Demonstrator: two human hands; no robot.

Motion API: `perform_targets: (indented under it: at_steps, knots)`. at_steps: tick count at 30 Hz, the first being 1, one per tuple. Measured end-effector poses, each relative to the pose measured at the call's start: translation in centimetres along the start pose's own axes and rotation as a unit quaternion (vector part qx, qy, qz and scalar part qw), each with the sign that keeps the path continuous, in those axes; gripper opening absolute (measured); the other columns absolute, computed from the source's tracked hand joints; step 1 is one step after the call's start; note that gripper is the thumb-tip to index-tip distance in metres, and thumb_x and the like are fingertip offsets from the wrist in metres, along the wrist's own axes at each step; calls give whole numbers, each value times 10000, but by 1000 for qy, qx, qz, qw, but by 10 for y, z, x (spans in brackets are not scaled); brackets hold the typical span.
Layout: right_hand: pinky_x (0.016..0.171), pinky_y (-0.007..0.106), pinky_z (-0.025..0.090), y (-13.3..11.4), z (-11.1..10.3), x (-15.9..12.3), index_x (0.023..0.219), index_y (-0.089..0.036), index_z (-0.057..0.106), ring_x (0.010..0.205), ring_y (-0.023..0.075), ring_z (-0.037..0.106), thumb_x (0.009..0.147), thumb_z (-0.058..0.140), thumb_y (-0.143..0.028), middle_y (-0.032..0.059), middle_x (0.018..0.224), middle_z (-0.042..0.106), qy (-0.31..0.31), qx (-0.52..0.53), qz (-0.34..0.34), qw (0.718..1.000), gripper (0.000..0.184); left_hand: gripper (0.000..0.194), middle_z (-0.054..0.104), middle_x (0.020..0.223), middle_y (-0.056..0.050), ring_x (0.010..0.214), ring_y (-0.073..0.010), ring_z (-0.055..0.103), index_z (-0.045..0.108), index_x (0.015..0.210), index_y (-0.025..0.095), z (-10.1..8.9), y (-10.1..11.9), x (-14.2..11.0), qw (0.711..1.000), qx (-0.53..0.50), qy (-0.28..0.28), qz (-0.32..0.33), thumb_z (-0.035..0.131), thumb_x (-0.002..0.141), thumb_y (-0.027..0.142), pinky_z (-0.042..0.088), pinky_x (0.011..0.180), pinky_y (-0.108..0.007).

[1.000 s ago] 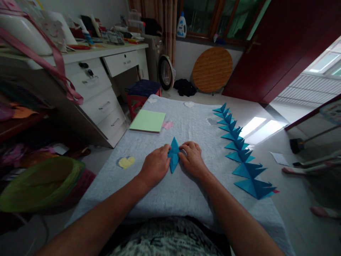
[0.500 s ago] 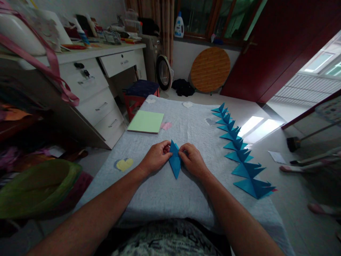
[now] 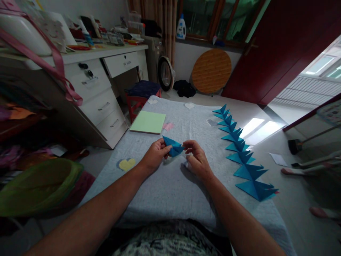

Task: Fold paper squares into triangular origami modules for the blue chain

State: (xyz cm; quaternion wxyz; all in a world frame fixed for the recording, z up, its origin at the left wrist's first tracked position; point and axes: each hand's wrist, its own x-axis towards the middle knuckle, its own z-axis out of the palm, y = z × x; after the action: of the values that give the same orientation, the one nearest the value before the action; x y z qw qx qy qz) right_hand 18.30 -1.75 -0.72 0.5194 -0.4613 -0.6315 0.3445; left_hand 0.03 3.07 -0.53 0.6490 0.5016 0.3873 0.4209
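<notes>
The cloth-covered desk (image 3: 165, 192) carries everything here, and the green paper stack (image 3: 147, 122) on it serves as landmark. Well to the right of that stack runs a long row of blue folded birds (image 3: 238, 145) — wings spread, each just beside or touching the next, looking finished. The stack itself lies flat; whether any of it is meant for folding, I cannot tell.

Nearer the body than the stack, and a little right of it, are the hands. The left hand (image 3: 154, 154) has its grip pinched on the blue folded piece (image 3: 174, 150), held tilted above the cloth. The right hand (image 3: 197, 161) has its fingers loosely curled at the piece's pointed end; whether they touch it, I cannot tell. Smallest of all, this piece is well creased but lacks the spread wings of the row, so I judge it partly done, with its final shaping left.

Half a second earlier the piece was a long diamond pointing toward the body, between both hands — now it is turned sideways. Row and stack look unchanged.
</notes>
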Motion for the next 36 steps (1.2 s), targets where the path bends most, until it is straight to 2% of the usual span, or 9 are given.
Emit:
perform_targets:
  at_steps: [5,8,12,15,18,22,26,32,36]
  knots:
    - [824,375,486,-3,2,-2,1140,-231,511,953,229,599,757,593,-252,58,1025,624,-1,-79,-42,996,392,345,614,631,45,494,-88,522,568,830,169,0,-1,1,999,-23,28,8,787,692,397,391,468,-202]
    - [820,391,497,-3,6,-3,1124,-236,504,936,240,595,759,681,-337,70,1041,611,13,-146,-37,989,418,329,615,630,42,518,-104,557,565,822,172,2,0,-1,1000,-5,17,12,775,695,391,418,486,-212]
    - [830,397,502,-2,10,-6,1188,-239,465,949,244,591,734,746,-376,83,1092,584,30,-186,-40,981,551,251,621,629,27,549,-113,572,574,807,163,5,2,-4,1000,20,0,22,737,722,334,448,526,-227]
    - [831,394,500,-4,13,-7,1228,-227,440,951,241,586,757,733,-352,93,1104,572,46,-192,-66,978,569,242,614,658,28,549,-100,554,565,813,158,7,2,-5,999,18,-3,34,733,726,308,453,531,-227]
    - [817,385,500,-5,14,-7,1175,-223,464,927,231,581,795,687,-308,79,1049,572,49,-191,-79,977,449,295,598,712,47,543,-83,542,522,877,171,7,1,-4,998,10,10,54,744,712,274,438,506,-209]
    - [813,381,506,-5,14,-7,1146,-232,470,903,224,588,797,679,-308,65,1019,573,43,-180,-67,981,414,545,619,863,56,541,-70,571,397,1136,225,10,4,-8,997,-4,31,64,750,721,254,454,519,-201]
    - [781,370,515,-3,16,-7,1148,-239,465,872,219,598,754,744,-364,54,1008,580,41,-170,-37,984,498,674,601,909,53,635,-101,646,327,1196,257,14,4,-12,998,-24,23,50,785,702,267,503,582,-218]
    - [763,354,502,-2,14,-5,1084,-240,478,833,200,577,768,714,-320,32,948,571,48,-147,-42,987,403,503,594,767,61,587,-84,588,437,1127,220,14,2,-13,999,3,-8,47,765,760,322,466,566,-195]
    - [767,351,497,-2,13,-5,1066,-245,475,824,190,565,763,722,-316,19,930,554,36,-126,-33,991,398,458,579,705,64,577,-86,564,478,1050,208,14,3,-15,999,8,-6,43,787,737,337,448,559,-189]
